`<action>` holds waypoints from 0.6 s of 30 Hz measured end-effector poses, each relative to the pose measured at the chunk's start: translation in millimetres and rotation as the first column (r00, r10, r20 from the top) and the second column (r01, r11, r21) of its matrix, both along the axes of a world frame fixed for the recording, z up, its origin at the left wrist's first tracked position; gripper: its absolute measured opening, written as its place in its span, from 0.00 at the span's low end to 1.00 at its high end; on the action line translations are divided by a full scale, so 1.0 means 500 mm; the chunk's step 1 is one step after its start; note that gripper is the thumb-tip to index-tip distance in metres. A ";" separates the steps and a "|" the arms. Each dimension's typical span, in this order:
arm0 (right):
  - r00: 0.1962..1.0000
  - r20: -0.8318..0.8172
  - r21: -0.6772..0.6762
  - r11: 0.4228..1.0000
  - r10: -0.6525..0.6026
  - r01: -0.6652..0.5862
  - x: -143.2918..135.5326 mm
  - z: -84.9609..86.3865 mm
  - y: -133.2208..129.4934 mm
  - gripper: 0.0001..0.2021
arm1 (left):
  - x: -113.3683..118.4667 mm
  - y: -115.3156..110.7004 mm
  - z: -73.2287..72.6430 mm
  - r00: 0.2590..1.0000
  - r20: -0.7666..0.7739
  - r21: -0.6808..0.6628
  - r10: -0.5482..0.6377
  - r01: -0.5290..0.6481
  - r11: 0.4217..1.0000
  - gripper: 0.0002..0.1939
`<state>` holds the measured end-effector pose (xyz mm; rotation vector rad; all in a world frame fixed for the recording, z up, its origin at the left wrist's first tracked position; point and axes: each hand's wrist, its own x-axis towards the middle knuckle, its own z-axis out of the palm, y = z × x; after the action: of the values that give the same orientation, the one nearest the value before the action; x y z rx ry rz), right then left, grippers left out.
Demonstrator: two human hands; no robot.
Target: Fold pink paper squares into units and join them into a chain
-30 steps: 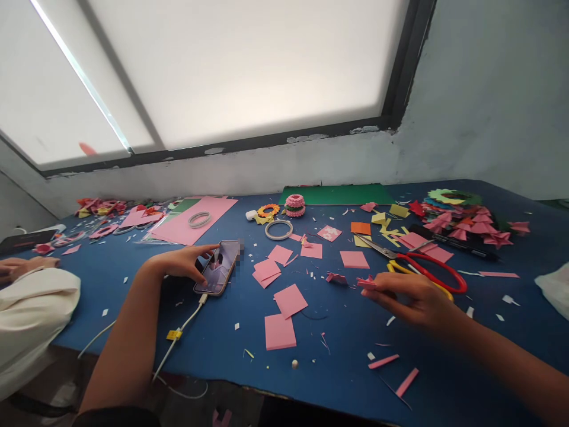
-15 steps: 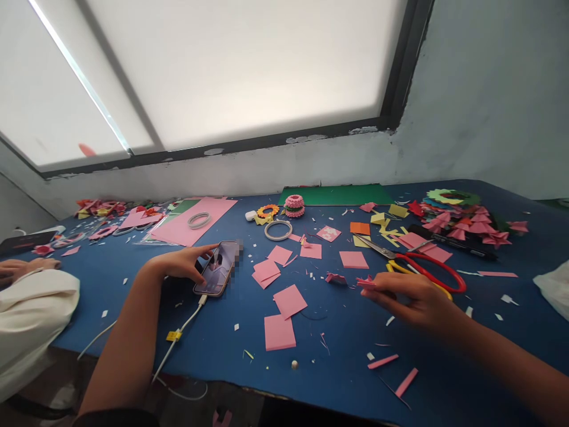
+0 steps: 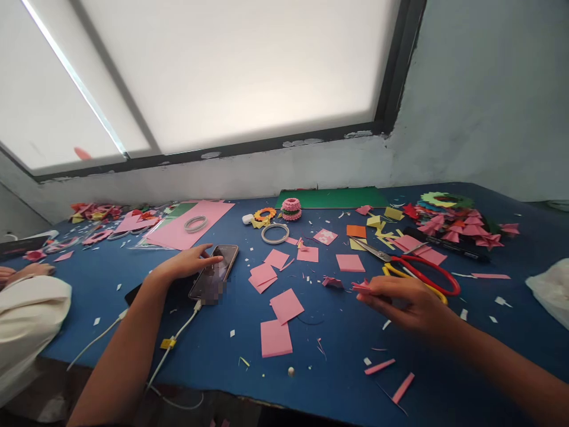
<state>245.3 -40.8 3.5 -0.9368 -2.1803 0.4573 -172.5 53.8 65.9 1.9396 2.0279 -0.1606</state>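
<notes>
On the left, my left hand [image 3: 189, 263] reaches over a smartphone [image 3: 221, 270] with a finger stretched onto its screen; the phone lies on the table with a white cable [image 3: 180, 327] plugged into its lower end. My right hand [image 3: 409, 301] pinches a small folded pink paper piece [image 3: 361, 286] between thumb and fingers, just above the table. Another folded pink piece [image 3: 332, 283] lies to its left. Scissors [image 3: 427, 273] with red and yellow handles rest behind my right hand. Pink paper squares [image 3: 287, 306] are scattered between my hands.
Tape rolls [image 3: 275, 233], a pink paper ring stack [image 3: 291, 209] and a green sheet [image 3: 338, 198] lie towards the wall. Folded paper shapes [image 3: 462, 222] are piled at back right beside a black marker [image 3: 453, 244]. Another person's sleeve [image 3: 35, 320] is at far left.
My left hand has shifted from gripping the phone's edge to laying a finger on its screen, which now looks darker. My right hand keeps its pinch on the folded paper. The view shifted slightly.
</notes>
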 end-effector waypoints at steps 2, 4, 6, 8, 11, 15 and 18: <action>1.000 0.003 0.008 1.000 0.001 -0.001 0.000 0.001 0.000 0.14 | 0.015 0.003 -0.011 0.997 -0.066 0.039 0.027 -0.024 0.999 0.51; 1.000 -0.001 0.018 1.000 -0.003 0.003 -0.001 0.002 0.000 0.14 | 0.030 0.003 -0.021 0.992 -0.123 0.072 0.036 -0.028 0.997 0.52; 1.000 -0.003 0.005 1.000 -0.003 0.003 -0.001 0.003 0.000 0.14 | 0.044 0.002 -0.027 0.986 -0.164 0.093 0.039 -0.023 0.995 0.51; 1.000 0.003 -0.020 1.000 -0.001 0.001 -0.002 0.004 0.000 0.13 | 0.057 0.000 -0.030 0.980 -0.195 0.108 0.042 -0.021 0.994 0.48; 1.000 0.006 -0.054 0.998 0.013 -0.013 -0.003 0.004 -0.001 0.11 | 0.073 -0.002 -0.035 0.971 -0.230 0.133 0.061 -0.030 0.991 0.46; 0.999 -0.016 -0.062 0.997 0.039 -0.040 -0.007 0.003 -0.002 0.10 | 0.076 0.003 -0.039 0.966 -0.244 0.168 0.090 -0.049 0.985 0.47; 0.999 -0.026 -0.053 0.997 0.046 -0.047 -0.009 0.005 -0.003 0.10 | 0.078 0.010 -0.024 0.971 -0.224 0.182 0.085 -0.044 0.982 0.46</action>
<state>240.8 -42.1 6.0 -0.9063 -2.1810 0.5492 -133.5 58.6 53.7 2.0377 2.3237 -0.2069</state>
